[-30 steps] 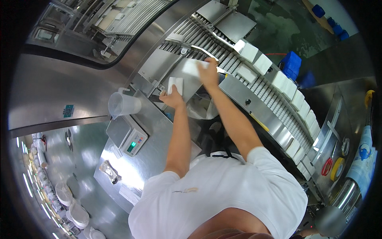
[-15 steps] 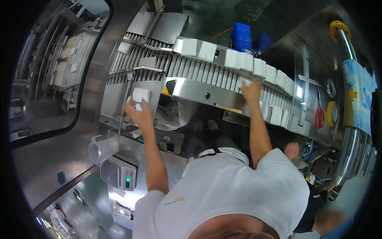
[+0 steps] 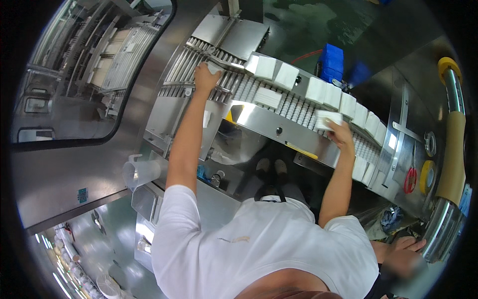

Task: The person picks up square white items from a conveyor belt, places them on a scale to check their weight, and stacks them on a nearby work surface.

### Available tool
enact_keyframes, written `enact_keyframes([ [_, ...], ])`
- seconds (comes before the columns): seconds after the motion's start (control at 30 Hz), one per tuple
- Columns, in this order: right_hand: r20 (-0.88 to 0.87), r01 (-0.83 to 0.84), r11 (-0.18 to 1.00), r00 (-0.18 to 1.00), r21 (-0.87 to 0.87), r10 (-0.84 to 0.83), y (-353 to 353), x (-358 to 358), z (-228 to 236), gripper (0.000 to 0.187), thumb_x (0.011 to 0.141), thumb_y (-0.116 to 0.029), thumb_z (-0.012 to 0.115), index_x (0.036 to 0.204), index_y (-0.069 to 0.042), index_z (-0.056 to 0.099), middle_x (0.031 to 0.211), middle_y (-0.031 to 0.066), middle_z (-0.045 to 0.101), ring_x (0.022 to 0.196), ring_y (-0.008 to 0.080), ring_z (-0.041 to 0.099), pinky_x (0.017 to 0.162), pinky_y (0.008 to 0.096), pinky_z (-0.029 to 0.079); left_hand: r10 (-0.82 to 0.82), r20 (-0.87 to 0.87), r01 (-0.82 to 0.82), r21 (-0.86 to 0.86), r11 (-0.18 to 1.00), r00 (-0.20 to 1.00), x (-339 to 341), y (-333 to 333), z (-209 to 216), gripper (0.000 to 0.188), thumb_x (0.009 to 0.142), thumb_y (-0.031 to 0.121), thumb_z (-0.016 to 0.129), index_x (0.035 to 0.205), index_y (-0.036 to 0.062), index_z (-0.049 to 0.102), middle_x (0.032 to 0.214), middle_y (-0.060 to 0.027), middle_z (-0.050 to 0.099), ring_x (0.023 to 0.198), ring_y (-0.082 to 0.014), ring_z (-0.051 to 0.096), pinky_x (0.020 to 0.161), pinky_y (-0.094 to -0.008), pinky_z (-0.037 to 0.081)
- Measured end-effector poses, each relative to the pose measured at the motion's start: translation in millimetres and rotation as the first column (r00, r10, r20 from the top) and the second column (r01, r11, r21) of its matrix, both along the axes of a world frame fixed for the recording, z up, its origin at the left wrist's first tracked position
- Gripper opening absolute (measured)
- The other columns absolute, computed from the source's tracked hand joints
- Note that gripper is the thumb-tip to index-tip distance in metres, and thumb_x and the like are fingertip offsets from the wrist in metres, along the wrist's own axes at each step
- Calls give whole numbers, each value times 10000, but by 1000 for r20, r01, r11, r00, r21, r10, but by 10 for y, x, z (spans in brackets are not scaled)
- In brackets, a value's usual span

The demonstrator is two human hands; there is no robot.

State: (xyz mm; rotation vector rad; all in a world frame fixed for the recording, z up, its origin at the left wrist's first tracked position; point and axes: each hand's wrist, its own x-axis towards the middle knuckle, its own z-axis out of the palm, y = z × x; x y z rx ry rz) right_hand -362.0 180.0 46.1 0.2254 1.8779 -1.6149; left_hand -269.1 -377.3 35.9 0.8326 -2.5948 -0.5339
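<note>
Part of the pale block [image 3: 215, 68] is covered by the left hand [image 3: 204, 79]; below it, another block [image 3: 206, 118] is partly hidden by the forearm [image 3: 187, 137].

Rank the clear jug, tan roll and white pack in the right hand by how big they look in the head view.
1. Tan roll
2. Clear jug
3. White pack in the right hand
</note>
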Motion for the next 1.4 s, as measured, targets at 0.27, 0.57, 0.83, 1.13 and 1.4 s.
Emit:
enact_keyframes([
  [0.27, -418, 118, 773, 886, 623, 202, -1137, -78, -1001, 585, 798, -241, 816, 1292, -1, 615, 1201, 145, 665, 1087, 324, 616, 934, 394, 496, -103, 546, 100, 34, 994, 831, -601, 660, -155, 970, 580, 517, 912, 1274, -75, 582, 1304, -280, 571, 1198, -416, 570, 1033, -455, 479],
  [0.57, -386, 93, 978, 922, 188, -13, -756, -62, -861, 448, 809, -117, 781, 1201, 33, 623, 1088, 122, 698, 953, 229, 666, 825, 365, 519, -121, 32, 93, 455, 886, 992, -498, 2110, -214, 890, 462, 226, 976, 1155, -70, 503, 1083, -278, 675, 1047, -422, 660, 936, -448, 532],
  [0.83, 120, 141, 969, 986, -205, -118, -903, 162, -84, 507, 836, -94, 764, 1293, -96, 544, 1197, 64, 652, 1075, 212, 611, 855, 441, 470, -128, -204, 230, 628, 744, 971, -29, 2201, 230, 893, 487, 297, 989, 1176, -48, 537, 1065, -232, 677, 1013, -351, 672, 901, -403, 530],
  [1.13, 296, 74, 862, 951, -502, 90, -2431, 88, -128, 405, 879, -109, 729, 1260, -92, 594, 1183, 65, 644, 1035, 217, 589, 810, 435, 438, -2, -211, 177, 814, 553, 977, 391, 892, 915, 883, 591, 227, 981, 1283, -56, 510, 1130, -147, 666, 1027, -200, 648, 893, -322, 533],
  [1.4, 154, -86, 952, 979, -293, 136, -3195, -9, -352, 399, 820, -181, 815, 1161, -47, 659, 1046, 76, 678, 876, 231, 628, 731, 413, 477, 0, -154, 123, 790, 601, 988, 101, -687, 370, 716, 605, 207, 965, 1171, -67, 622, 1112, -171, 711, 989, -245, 694, 851, -345, 549],
])
